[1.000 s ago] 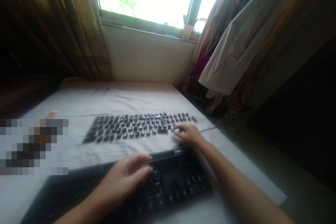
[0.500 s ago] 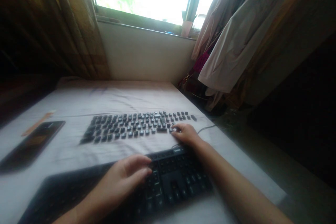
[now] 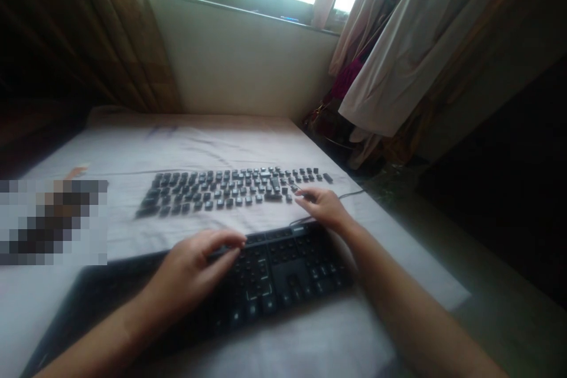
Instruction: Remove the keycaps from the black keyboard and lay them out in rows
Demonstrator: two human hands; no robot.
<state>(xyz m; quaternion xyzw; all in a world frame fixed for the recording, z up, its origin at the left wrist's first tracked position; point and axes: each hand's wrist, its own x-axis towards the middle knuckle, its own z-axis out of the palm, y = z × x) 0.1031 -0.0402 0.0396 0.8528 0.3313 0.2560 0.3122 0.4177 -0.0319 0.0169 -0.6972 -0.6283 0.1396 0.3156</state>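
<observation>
A black keyboard [image 3: 252, 277] lies on the white cloth in front of me, with many of its keycaps off and bare key positions showing. My left hand [image 3: 195, 263] is over its middle, thumb and forefinger slightly apart near the top edge; I see nothing between them. Beyond the keyboard, loose black keycaps [image 3: 217, 194] are laid out in rows. My right hand [image 3: 323, 207] is at the right end of these rows, thumb and forefinger closed on a thin metal tool [image 3: 299, 188] whose kind is too blurred to tell. Its tip is close to the keycaps.
The cloth-covered surface [image 3: 221, 142] ends at a right-hand edge. A cable [image 3: 352, 194] runs over that edge. A pixelated patch covers a dark object at left. Behind are a wall, a window, a sill cup [image 3: 322, 10], a curtain [image 3: 97, 29] and hanging clothes [image 3: 390, 65].
The view has tilted down, so everything sits higher in the picture. My left hand has shifted slightly left over the keyboard, its fingertips closer together. My right hand stays by the keycaps.
</observation>
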